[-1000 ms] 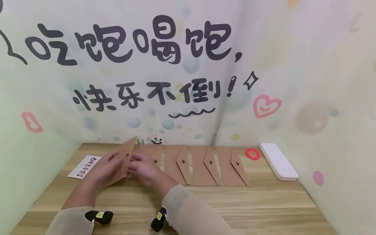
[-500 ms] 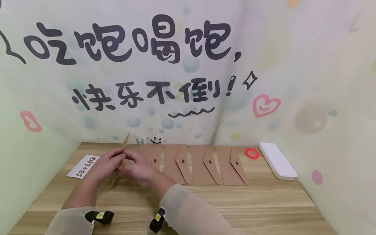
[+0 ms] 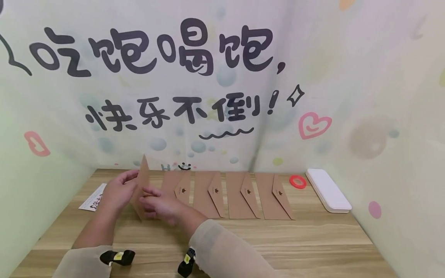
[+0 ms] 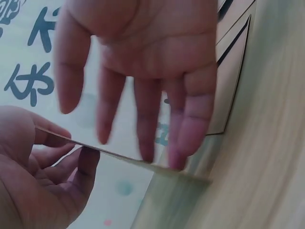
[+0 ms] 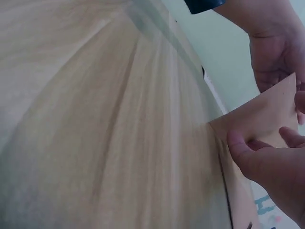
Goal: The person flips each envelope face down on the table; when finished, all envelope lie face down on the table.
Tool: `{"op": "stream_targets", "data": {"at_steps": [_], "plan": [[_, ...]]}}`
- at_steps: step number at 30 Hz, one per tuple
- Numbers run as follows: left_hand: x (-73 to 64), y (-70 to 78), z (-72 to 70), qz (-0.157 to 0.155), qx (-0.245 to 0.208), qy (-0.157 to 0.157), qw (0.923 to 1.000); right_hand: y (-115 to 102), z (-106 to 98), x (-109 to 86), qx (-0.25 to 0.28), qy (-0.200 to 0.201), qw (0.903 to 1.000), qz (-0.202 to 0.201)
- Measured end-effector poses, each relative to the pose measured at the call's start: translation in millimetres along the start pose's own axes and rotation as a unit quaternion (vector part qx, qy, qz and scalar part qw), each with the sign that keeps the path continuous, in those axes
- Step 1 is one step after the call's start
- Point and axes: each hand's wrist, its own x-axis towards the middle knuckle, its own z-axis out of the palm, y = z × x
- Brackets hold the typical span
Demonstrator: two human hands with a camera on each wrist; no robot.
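A brown kraft envelope (image 3: 142,189) stands on edge above the left part of the table, its plain side partly visible. My left hand (image 3: 119,193) pinches it between thumb and fingers, as the left wrist view shows at the envelope's edge (image 4: 121,156). On the other side, my right hand (image 3: 163,206) has its fingers stretched out, fingertips at the envelope. In the right wrist view the right thumb (image 5: 238,143) lies against the envelope (image 5: 267,112). A white card with handwriting (image 3: 93,199) lies left, partly hidden by my left hand.
Several brown envelopes (image 3: 241,200) with pointed flaps and small crown prints lie in a row to the right. Beyond them are a red ring (image 3: 298,176) and a white oblong case (image 3: 328,191). A printed curtain (image 3: 222,77) hangs behind the wooden table (image 3: 295,243).
The envelope has turned: its crown-marked flap showed first, then it was edge-on, now a plain face shows. It moved slightly left, and my left hand now covers more of the card.
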Motion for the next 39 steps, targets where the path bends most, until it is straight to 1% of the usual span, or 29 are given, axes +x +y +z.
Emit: {"op": "stream_targets", "data": {"at_steps": [3,5,7,10,14,15,19,23,26,28,35,39], "plan": [[-0.2,-2.2,-4.0,-0.009,0.023,0.030,0.9992,3.4,-1.8,0.7,0.010,0.016,0.9998,0.010],[0.1,-5.5,-7.3,-0.013,0.041,0.042,0.9982,4.9,-3.5,1.6,0.012,0.030,0.9994,0.010],[0.8,-9.4,-11.1,-0.018,0.049,0.046,0.9975,5.6,-4.7,2.7,0.015,0.042,0.9990,0.007],[2.4,-17.7,-17.3,-0.007,0.074,0.043,0.9963,6.7,-5.9,4.6,0.021,0.053,0.9984,0.001],[5.7,-30.6,-22.5,0.010,0.090,0.036,0.9952,8.1,-6.8,6.0,0.033,0.057,0.9978,-0.001],[6.6,-33.5,-23.0,0.011,0.089,0.036,0.9953,8.1,-6.9,6.1,0.035,0.056,0.9978,-0.002],[10.5,-43.2,-24.9,-0.001,0.093,0.030,0.9952,7.9,-7.7,6.4,0.037,0.053,0.9979,0.001],[13.7,-49.7,-26.0,-0.021,0.113,0.003,0.9933,6.8,-8.4,6.8,0.037,0.051,0.9980,0.005],[15.9,-53.1,-24.9,-0.028,0.119,-0.009,0.9924,6.0,-9.2,8.2,0.037,0.046,0.9982,0.007],[17.0,-54.1,-23.9,-0.029,0.122,-0.012,0.9920,5.9,-10.1,10.0,0.038,0.043,0.9983,0.009],[19.9,-51.7,-23.1,-0.031,0.113,-0.022,0.9929,7.0,-12.8,18.2,0.049,0.044,0.9978,0.008],[20.1,-51.2,-22.7,-0.026,0.108,-0.023,0.9936,7.6,-14.1,17.4,0.057,0.043,0.9975,0.005]]}}
